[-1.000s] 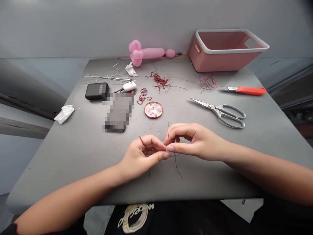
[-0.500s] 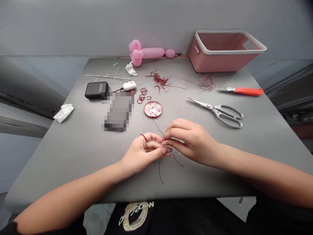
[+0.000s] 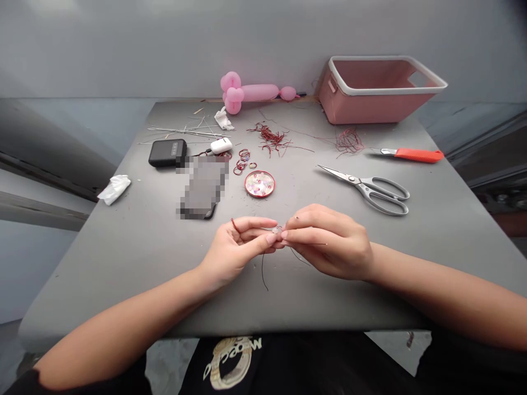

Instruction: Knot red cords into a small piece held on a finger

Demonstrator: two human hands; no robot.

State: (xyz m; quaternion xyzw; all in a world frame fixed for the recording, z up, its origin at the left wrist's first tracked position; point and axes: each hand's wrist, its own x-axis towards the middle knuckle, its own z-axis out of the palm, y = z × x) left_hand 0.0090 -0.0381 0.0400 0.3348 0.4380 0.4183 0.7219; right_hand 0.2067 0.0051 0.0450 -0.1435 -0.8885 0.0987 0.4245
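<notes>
My left hand (image 3: 234, 248) and my right hand (image 3: 333, 238) meet fingertip to fingertip above the front of the table. Both are closed in a pinch. Between them is a small clear, bead-like piece (image 3: 277, 230), too small to make out fully. A thin dark red thread (image 3: 264, 273) hangs below my left fingers, and other ends stick out under and across my right fingers. A red loop (image 3: 234, 225) sits round a finger of my left hand. Just beyond lies a round red-rimmed dish (image 3: 246, 189) of pale and pink beads.
Grey scissors (image 3: 362, 189) and an orange-handled cutter (image 3: 418, 155) lie to the right. Behind are a pink basket (image 3: 376, 105), thread scraps (image 3: 272, 137) and a pink balloon (image 3: 259, 92). Small thread rings (image 3: 239, 167), a phone (image 3: 203, 189) and a black box (image 3: 167, 153) are on the left.
The thread end that rose above my fingers now lies across my right hand. My fingertips have shifted slightly, exposing the clear piece between them. The view has tilted a little.
</notes>
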